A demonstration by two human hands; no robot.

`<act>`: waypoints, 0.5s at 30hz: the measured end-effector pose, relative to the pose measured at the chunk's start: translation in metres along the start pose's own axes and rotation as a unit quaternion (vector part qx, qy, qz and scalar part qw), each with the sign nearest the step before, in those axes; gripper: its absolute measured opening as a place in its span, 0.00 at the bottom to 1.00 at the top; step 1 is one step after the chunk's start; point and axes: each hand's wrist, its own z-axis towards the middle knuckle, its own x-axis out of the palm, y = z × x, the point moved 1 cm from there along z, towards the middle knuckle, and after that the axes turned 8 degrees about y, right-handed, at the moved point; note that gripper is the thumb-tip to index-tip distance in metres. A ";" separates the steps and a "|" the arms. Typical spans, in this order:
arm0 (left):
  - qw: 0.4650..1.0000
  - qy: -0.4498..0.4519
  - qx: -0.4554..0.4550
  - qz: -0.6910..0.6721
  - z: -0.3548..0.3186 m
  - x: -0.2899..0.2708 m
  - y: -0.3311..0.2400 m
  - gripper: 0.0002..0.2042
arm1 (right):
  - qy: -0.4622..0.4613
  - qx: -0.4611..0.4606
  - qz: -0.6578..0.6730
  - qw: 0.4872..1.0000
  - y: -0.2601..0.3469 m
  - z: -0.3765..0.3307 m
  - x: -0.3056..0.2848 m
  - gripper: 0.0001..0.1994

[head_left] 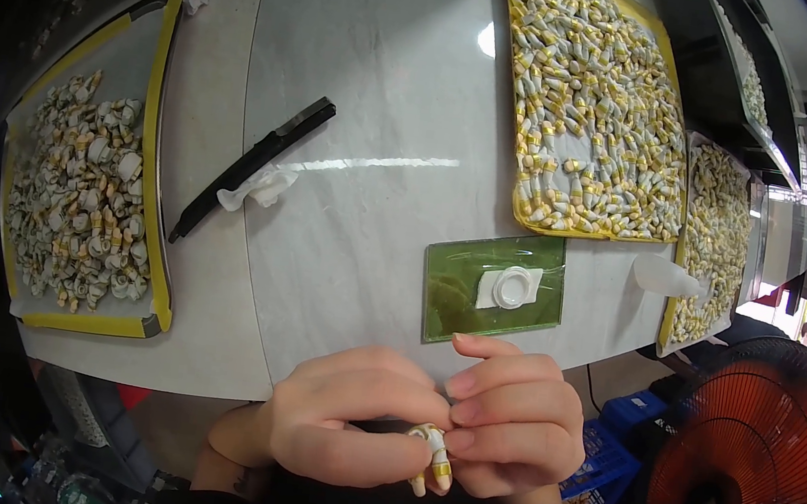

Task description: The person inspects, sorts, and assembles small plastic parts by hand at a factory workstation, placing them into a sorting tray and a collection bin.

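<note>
My left hand (pixel 342 421) and my right hand (pixel 509 416) meet just below the table's near edge. Between their fingertips sits a small white part with yellow bands (pixel 432 452); both hands pinch it. Just beyond the hands, a green mat (pixel 448 303) lies on the table with a small white round cap (pixel 513 288) on it. To the right of the mat lies a white bottle (pixel 664 277) on its side.
A yellow-rimmed tray (pixel 158 121) at the left holds several white and yellow parts. Two more full trays, one at the back (pixel 593 104) and one at the right (pixel 717 240). A long black tool (pixel 253 165) with a white scrap (pixel 255 189) lies mid-table. A red fan (pixel 745 465) stands at the lower right.
</note>
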 end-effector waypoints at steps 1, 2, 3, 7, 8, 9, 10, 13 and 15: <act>1.000 -0.001 0.000 0.000 0.000 0.000 0.000 0.14 | 0.000 0.001 0.000 1.000 0.000 -0.001 0.000 0.12; 1.000 -0.003 0.001 -0.004 0.002 0.000 0.000 0.14 | -0.003 -0.003 -0.009 1.000 0.001 -0.002 0.001 0.12; 1.000 -0.005 0.002 -0.008 0.003 -0.001 0.001 0.14 | -0.006 -0.007 -0.019 1.000 0.002 -0.002 0.001 0.13; 0.999 -0.030 0.001 -0.028 0.006 0.000 0.002 0.13 | -0.009 -0.006 -0.020 1.000 0.000 -0.002 0.003 0.13; 0.999 -0.030 -0.005 -0.038 0.005 -0.001 0.002 0.13 | -0.011 -0.007 -0.018 1.000 -0.002 -0.002 0.004 0.13; 0.998 -0.030 -0.012 -0.048 0.005 -0.002 0.003 0.13 | -0.012 -0.008 -0.015 1.000 -0.003 -0.001 0.004 0.13; 0.998 -0.031 -0.012 -0.048 0.004 -0.002 0.004 0.13 | -0.012 -0.008 -0.015 1.000 -0.003 -0.001 0.004 0.13; 0.993 -0.036 -0.007 -0.110 0.004 -0.001 0.008 0.13 | -0.012 -0.005 -0.012 1.000 -0.003 -0.001 0.001 0.13; 0.990 -0.024 -0.016 -0.136 0.009 -0.003 0.007 0.13 | 0.008 -0.003 -0.026 1.000 0.001 -0.004 -0.003 0.13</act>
